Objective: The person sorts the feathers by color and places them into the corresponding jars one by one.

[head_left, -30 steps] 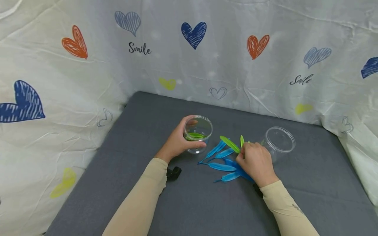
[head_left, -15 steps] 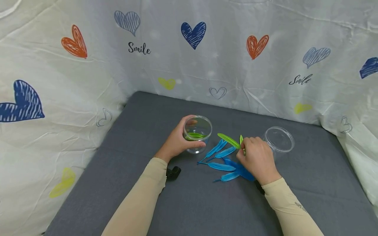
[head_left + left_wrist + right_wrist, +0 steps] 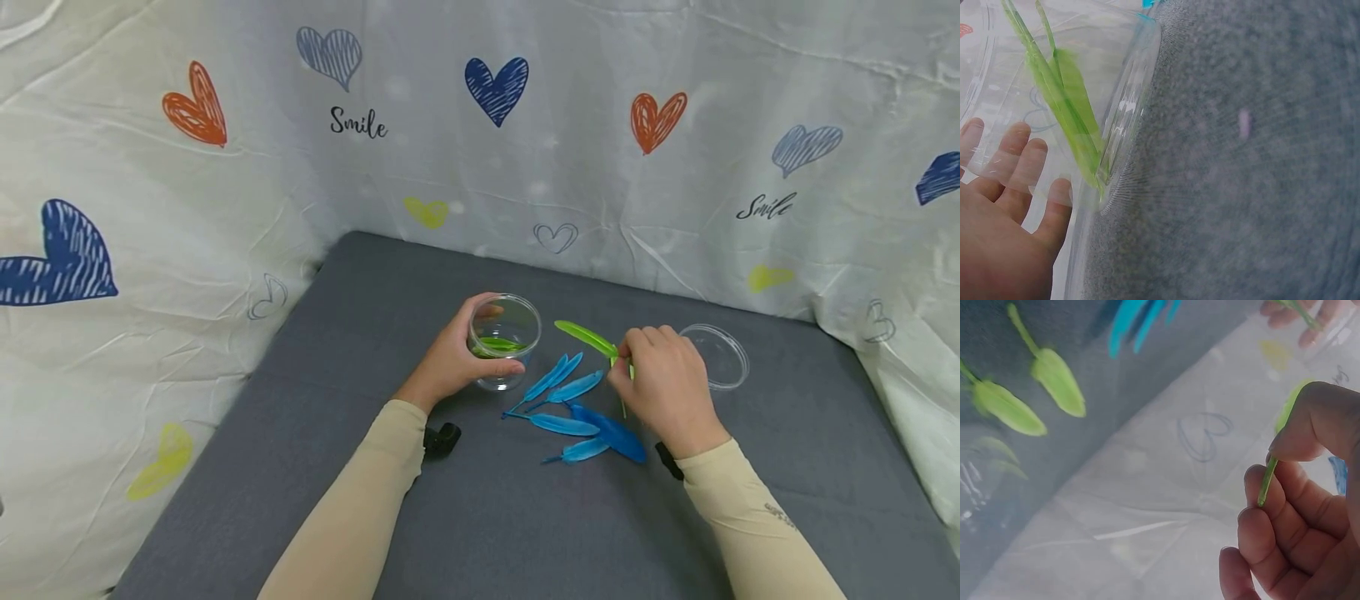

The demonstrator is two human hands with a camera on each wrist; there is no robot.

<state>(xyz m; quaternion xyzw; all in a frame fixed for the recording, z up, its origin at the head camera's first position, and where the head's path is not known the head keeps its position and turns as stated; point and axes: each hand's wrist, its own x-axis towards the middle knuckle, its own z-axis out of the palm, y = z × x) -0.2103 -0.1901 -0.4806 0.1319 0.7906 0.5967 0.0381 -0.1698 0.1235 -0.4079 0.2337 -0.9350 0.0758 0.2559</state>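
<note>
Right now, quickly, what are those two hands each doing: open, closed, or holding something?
Left hand: closed around a clear cup with green feathers inside.
Right hand: closed, pinching a green feather.

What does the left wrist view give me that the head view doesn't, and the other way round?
Left wrist only: two distinct stems on the green feathers in the held cup, the palm side of the left hand, and a small pinkish spot, unclear what.

Head only: the right hand pinching a green feather, the second cup, and the blue feathers in full.

Both: left hand, held cup, green inside it, grey cloth, patterned curtain.
</note>
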